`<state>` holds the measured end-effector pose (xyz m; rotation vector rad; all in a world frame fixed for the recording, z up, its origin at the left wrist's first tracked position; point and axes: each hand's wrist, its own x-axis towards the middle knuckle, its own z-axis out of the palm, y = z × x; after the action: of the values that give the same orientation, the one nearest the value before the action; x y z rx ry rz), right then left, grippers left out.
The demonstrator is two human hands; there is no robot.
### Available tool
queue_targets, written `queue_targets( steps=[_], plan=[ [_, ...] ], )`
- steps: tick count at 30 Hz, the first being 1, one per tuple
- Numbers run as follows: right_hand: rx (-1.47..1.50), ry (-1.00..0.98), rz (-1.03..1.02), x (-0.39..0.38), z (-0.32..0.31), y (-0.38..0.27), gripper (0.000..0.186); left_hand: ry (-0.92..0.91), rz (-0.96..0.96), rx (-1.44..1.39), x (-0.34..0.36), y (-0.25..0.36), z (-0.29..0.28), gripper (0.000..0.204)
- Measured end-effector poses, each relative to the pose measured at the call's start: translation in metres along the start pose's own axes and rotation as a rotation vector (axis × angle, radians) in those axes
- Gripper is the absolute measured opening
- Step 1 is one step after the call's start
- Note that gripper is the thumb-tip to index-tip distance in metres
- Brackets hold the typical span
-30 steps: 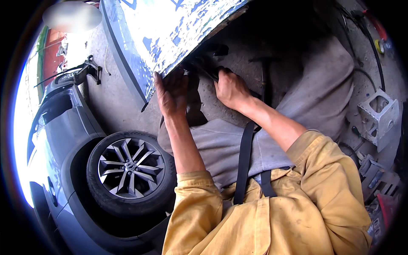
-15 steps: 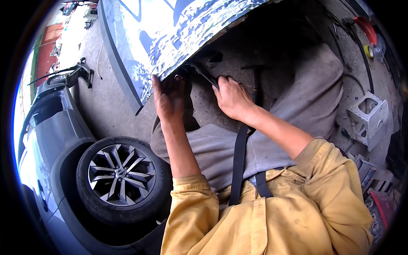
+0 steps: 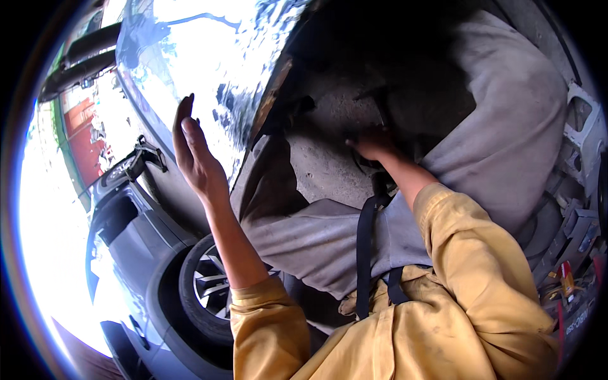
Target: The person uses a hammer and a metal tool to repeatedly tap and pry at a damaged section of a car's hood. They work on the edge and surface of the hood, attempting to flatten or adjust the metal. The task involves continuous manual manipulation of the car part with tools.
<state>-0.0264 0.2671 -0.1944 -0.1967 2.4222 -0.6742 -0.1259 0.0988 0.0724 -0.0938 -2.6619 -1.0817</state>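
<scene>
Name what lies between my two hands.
In the head view, from left hand to right hand: part of the shiny panel, a grey trouser leg, then concrete floor.

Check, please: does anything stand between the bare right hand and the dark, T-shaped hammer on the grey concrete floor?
Nothing visible stands between the right hand and the dark hammer; shadow hides whether they touch.

I see blown-out daylight flooding the left, and glare whitening the shiny panel (image 3: 202, 54). Deep shadow dims the right hand (image 3: 373, 143); my fisheye view bends outward edges and fades into black corners.
</scene>
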Motion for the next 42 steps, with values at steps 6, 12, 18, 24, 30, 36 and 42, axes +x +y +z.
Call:
queue_targets(
  steps=[6,12,18,24,30,36,42],
  plan=[
    [0.166,0.155,0.163,0.026,0.061,0.048,0.028,-0.345,0.255,0.358,0.062,-0.012,0.042,0.053],
    [0.208,0.219,0.393,0.043,0.1,0.071,0.026,-0.377,0.124,0.277,0.06,-0.001,0.052,0.053],
    [0.229,0.219,0.334,0.042,0.065,0.064,0.027,-0.38,0.163,0.428,0.034,-0.03,0.008,0.055],
    [0.823,0.361,0.259,0.016,-0.027,0.003,0.027,-0.303,-0.065,0.504,-0.003,-0.074,-0.05,0.057],
    [2.188,-0.294,0.577,-0.055,-0.051,-0.078,0.031,-0.312,-0.074,0.573,-0.013,-0.099,-0.081,0.057],
    [2.273,-1.156,0.35,-0.098,-0.041,-0.135,0.039,-0.192,-0.263,0.526,-0.038,-0.097,-0.087,0.052],
    [2.301,-1.357,0.289,-0.099,-0.023,-0.138,0.039,-0.357,0.071,0.799,-0.035,-0.109,-0.107,0.047]
  ],
)
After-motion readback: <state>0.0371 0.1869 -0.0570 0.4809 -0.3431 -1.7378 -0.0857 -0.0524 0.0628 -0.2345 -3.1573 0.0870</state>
